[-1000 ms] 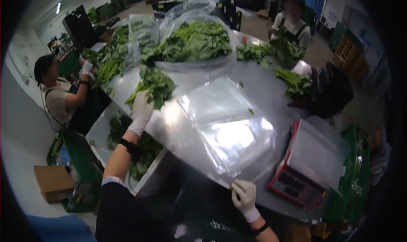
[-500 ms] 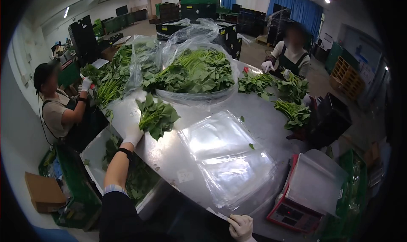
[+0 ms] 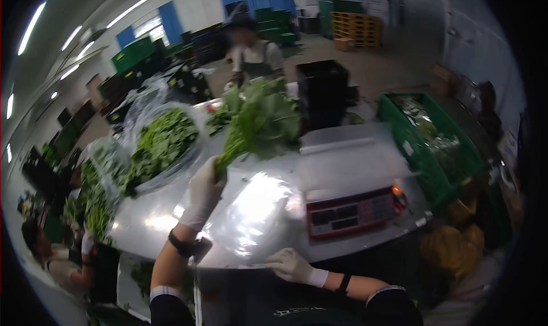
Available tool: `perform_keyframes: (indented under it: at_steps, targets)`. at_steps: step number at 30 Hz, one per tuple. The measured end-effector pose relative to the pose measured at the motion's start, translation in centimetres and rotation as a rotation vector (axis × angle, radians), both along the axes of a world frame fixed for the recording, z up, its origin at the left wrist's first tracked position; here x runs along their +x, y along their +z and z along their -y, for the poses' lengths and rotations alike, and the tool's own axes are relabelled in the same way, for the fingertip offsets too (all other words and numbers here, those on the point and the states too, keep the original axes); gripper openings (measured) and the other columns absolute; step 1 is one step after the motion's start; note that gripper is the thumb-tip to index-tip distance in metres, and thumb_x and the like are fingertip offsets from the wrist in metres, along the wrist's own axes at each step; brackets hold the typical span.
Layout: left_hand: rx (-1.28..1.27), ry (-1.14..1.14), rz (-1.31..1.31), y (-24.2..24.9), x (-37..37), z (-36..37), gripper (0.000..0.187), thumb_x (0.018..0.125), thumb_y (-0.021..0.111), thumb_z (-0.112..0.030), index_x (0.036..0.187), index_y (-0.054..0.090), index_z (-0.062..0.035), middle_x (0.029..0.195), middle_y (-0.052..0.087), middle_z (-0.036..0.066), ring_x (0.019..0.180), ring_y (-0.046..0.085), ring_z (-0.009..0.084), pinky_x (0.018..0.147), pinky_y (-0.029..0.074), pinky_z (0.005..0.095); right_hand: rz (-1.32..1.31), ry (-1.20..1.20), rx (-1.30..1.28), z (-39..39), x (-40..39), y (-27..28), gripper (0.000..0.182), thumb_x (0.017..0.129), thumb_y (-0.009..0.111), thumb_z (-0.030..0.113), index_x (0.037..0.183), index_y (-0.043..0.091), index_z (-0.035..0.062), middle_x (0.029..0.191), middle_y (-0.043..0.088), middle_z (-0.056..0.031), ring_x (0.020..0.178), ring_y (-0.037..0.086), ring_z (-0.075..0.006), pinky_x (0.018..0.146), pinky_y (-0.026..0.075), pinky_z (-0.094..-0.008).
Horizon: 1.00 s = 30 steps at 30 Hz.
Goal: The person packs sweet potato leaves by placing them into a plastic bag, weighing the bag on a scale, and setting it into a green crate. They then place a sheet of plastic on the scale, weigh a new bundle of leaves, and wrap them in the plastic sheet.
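Note:
My left hand [image 3: 204, 190], in a white glove, is closed around the stems of a bunch of leafy greens [image 3: 265, 120]. It lifts the bunch above the metal table [image 3: 142, 215], the leaves pointing away to the right. Clear plastic bags [image 3: 251, 212] lie in a flat stack below and beside that hand. My right hand [image 3: 294, 267], also gloved, is at the near table edge with its fingers curled together. A thin pale strip [image 3: 251, 266] shows at its fingertips; I cannot tell if it is held. A red scale [image 3: 354, 212] with a plastic-covered platform stands right of the bags.
Piled greens [image 3: 165, 138] in a large clear bag occupy the left of the table. A black crate [image 3: 322, 92] stands behind the scale, a green crate [image 3: 428, 143] to its right. One person [image 3: 257, 58] works across the table, another [image 3: 63, 269] at left.
My left hand has raised the bunch off the table and carried it right toward the scale. The view has swung right. My right hand stays at the table edge.

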<state>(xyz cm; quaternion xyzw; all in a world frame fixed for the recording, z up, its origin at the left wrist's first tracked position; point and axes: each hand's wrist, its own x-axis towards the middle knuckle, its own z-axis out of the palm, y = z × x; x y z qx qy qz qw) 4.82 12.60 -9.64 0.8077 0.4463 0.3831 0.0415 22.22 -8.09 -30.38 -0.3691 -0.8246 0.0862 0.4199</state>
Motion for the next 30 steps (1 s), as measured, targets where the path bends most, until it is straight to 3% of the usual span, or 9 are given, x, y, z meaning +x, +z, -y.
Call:
perform_keyframes:
  at_steps: [3,6,10,13,16,21,24,25,30]
  targets:
    - [0.191,-0.213,-0.004,0.5,11.5,0.1,0.024,0.092,0.063,-0.020,0.113,0.060,-0.0093,0.091,0.068,0.017,0.080,0.066,0.0386,0.065,0.053,0.0453,0.028,-0.073,0.010,1.0,0.8,0.5,0.027,0.082,0.068,0.012,0.109,0.065,0.0112,0.115,0.064,-0.0041,0.102,0.060,-0.0239,0.092,0.044,-0.0380]
    - [0.060,-0.327,-0.213,-3.6,20.3,-1.5,0.029,0.090,0.065,-0.030,0.111,0.063,-0.0086,0.094,0.067,0.018,0.083,0.066,0.0379,0.071,0.054,0.0458,0.078,-0.152,0.009,2.3,3.3,0.6,0.028,0.083,0.067,0.013,0.110,0.065,0.0096,0.117,0.063,-0.0061,0.103,0.060,-0.0256,0.092,0.045,-0.0388]
    - [-0.180,-0.535,-0.535,-7.4,21.3,-0.6,0.058,0.080,0.075,-0.048,0.120,0.062,-0.0071,0.120,0.058,0.019,0.108,0.059,0.0346,0.089,0.051,0.0445,0.096,-0.217,-0.032,3.4,8.3,0.4,0.030,0.085,0.065,0.015,0.114,0.064,0.0076,0.118,0.063,-0.0085,0.108,0.059,-0.0270,0.093,0.045,-0.0405]
    - [-0.305,-0.696,-0.075,-10.2,19.0,-2.6,0.066,0.079,0.079,-0.044,0.130,0.058,-0.0069,0.117,0.059,0.018,0.104,0.061,0.0312,0.091,0.050,0.0416,0.284,-0.186,-0.109,4.4,11.3,1.0,0.037,0.086,0.065,0.018,0.121,0.059,0.0070,0.124,0.059,-0.0093,0.113,0.057,-0.0269,0.095,0.045,-0.0392]
    - [-0.284,-0.533,0.016,-7.8,14.5,-7.3,0.053,0.086,0.073,-0.036,0.129,0.061,-0.0080,0.114,0.065,0.015,0.107,0.064,0.0286,0.093,0.050,0.0393,0.429,-0.096,-0.115,4.3,13.8,1.6,0.043,0.087,0.062,0.019,0.128,0.056,0.0078,0.128,0.057,-0.0085,0.115,0.056,-0.0248,0.096,0.045,-0.0383]
    - [-0.276,0.003,-0.398,-1.7,3.3,-19.7,0.033,0.097,0.057,-0.036,0.109,0.072,-0.0095,0.105,0.071,0.016,0.097,0.067,0.0327,0.089,0.052,0.0418,0.695,-0.090,-0.137,4.8,18.5,1.1,0.052,0.086,0.056,0.022,0.138,0.052,0.0141,0.135,0.054,-0.0032,0.114,0.054,-0.0190,0.092,0.046,-0.0337]
    - [-0.187,0.029,0.047,4.7,1.1,-26.1,0.031,0.096,0.058,-0.032,0.105,0.072,-0.0061,0.097,0.073,0.013,0.089,0.069,0.0300,0.082,0.052,0.0366,0.753,-0.115,-0.183,5.0,19.8,1.4,0.055,0.083,0.063,0.028,0.137,0.054,0.0209,0.133,0.055,0.0009,0.107,0.054,-0.0155,0.087,0.045,-0.0322]
    - [-0.013,0.015,-0.072,6.5,1.3,-29.1,0.030,0.096,0.058,-0.031,0.105,0.071,-0.0057,0.098,0.072,0.015,0.090,0.069,0.0298,0.082,0.052,0.0367,0.761,-0.123,-0.176,4.8,19.7,1.8,0.061,0.079,0.067,0.032,0.138,0.053,0.0239,0.131,0.055,0.0028,0.104,0.054,-0.0145,0.085,0.044,-0.0326]
    - [-0.081,-0.023,-0.258,-2.3,10.4,-37.5,0.039,0.085,0.069,-0.030,0.118,0.066,-0.0095,0.116,0.067,0.015,0.105,0.066,0.0294,0.086,0.052,0.0401,0.735,-0.162,-0.216,5.5,19.2,0.9,0.060,0.076,0.068,0.028,0.134,0.058,0.0217,0.128,0.058,-0.0009,0.106,0.056,-0.0210,0.086,0.046,-0.0415]
